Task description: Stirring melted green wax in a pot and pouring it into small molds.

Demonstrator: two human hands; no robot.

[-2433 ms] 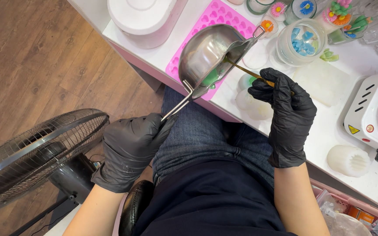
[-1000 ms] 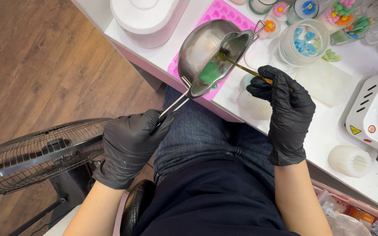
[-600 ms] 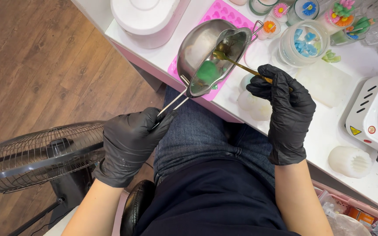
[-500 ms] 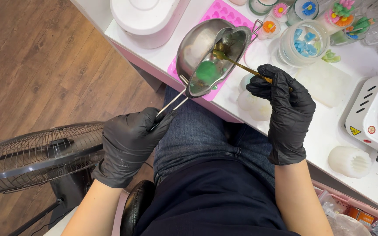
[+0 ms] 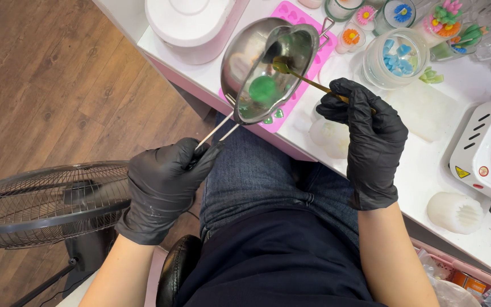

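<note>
My left hand (image 5: 163, 185), in a black glove, grips the thin wire handle of a small steel melting pot (image 5: 268, 68) and holds it tilted above the pink silicone mould (image 5: 302, 34) at the table's near edge. A green blob sits in the clear liquid in the pot. My right hand (image 5: 367, 136), also in a black glove, pinches a thin gold spoon (image 5: 308, 79) whose bowl reaches into the pot's upper part.
On the white table stand a white round container (image 5: 186, 23), a glass jar of blue pieces (image 5: 396, 57), small flower candles (image 5: 365, 14), a white hotplate (image 5: 487, 150) and a white ribbed mould (image 5: 456, 210). A floor fan (image 5: 41, 202) stands at my left over wood flooring.
The pot has tipped more upright toward me, showing the green blob in its bottom. The spoon stays inside the pot's upper part. The fan head has swung across the lower left.
</note>
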